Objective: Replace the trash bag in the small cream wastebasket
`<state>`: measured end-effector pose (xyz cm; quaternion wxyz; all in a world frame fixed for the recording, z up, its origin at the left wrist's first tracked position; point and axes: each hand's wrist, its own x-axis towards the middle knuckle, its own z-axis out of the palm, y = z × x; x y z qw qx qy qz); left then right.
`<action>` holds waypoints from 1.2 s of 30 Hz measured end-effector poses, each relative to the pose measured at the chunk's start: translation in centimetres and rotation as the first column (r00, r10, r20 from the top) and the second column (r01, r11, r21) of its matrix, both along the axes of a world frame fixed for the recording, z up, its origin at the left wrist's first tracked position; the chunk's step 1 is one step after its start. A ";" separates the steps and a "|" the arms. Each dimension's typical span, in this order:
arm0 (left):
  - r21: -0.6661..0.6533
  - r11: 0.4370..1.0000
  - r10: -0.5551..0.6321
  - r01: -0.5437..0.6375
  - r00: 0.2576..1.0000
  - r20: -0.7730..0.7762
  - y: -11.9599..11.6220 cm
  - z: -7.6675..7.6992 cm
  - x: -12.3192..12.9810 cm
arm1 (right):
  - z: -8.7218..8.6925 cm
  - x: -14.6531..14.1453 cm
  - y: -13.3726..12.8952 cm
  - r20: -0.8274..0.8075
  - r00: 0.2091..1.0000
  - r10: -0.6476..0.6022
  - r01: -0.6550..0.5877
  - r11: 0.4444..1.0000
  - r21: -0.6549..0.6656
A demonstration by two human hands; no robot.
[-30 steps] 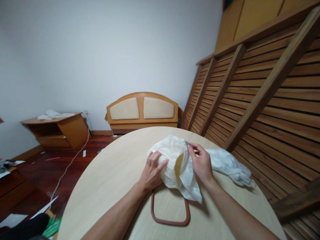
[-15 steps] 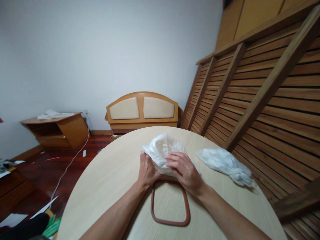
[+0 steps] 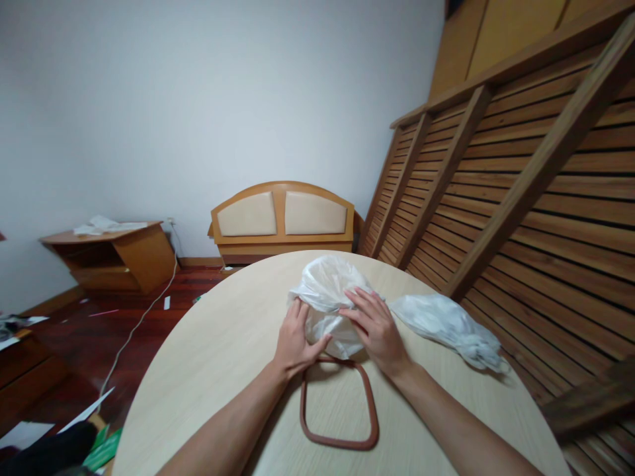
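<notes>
Two hands on a white plastic bag

The crumpled white plastic bag [image 3: 333, 281] sits on a round wooden table [image 3: 208, 350], just beyond a brown ring-shaped frame [image 3: 374, 420]. The left hand [image 3: 296, 340] cups its left side — thumb stretched away from the fingers. The right hand [image 3: 380, 330] lays slightly spread fingers over its right edge — whether it pinches, I cannot tell.

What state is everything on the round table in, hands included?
White bag: crumpled, between both hands
Left hand: touching the bag, thumb spread from fingers
Right hand: fingertips on the bag
Brown frame: lying flat on the table
Other white bag: bunched at one end
</notes>
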<state>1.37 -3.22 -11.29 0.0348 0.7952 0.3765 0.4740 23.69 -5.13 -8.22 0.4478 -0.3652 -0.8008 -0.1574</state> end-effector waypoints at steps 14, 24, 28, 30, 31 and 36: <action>0.096 0.934 0.286 -0.344 0.880 0.378 1.4 -0.6 -1.6 | 0.1 0.8 0.6 -0.075 0.997 0.031 -0.030 0.999 0.019; -0.167 0.986 0.084 -0.021 0.921 0.381 0.3 -0.5 -1.6 | 2.1 -0.8 -2.4 0.083 0.984 0.161 -0.175 0.963 0.204; -0.207 0.977 0.037 0.055 0.908 0.417 -1.1 0.6 -1.3 | 1.9 -0.8 -2.1 0.102 0.984 0.143 -0.159 0.973 0.165; -0.221 0.964 -0.046 0.149 0.909 0.414 -2.0 1.5 -1.4 | 1.6 -0.1 -1.3 0.074 0.994 0.085 -0.095 0.985 0.143; -0.240 0.948 -0.093 0.209 0.904 0.418 -2.5 1.9 -1.4 | 1.4 0.5 -0.8 0.047 0.998 0.046 -0.051 0.990 0.130; -0.359 0.810 -0.253 0.464 0.828 0.500 -3.9 4.3 -2.5 | -0.2 4.1 2.3 -0.137 0.978 -0.157 0.159 0.987 0.004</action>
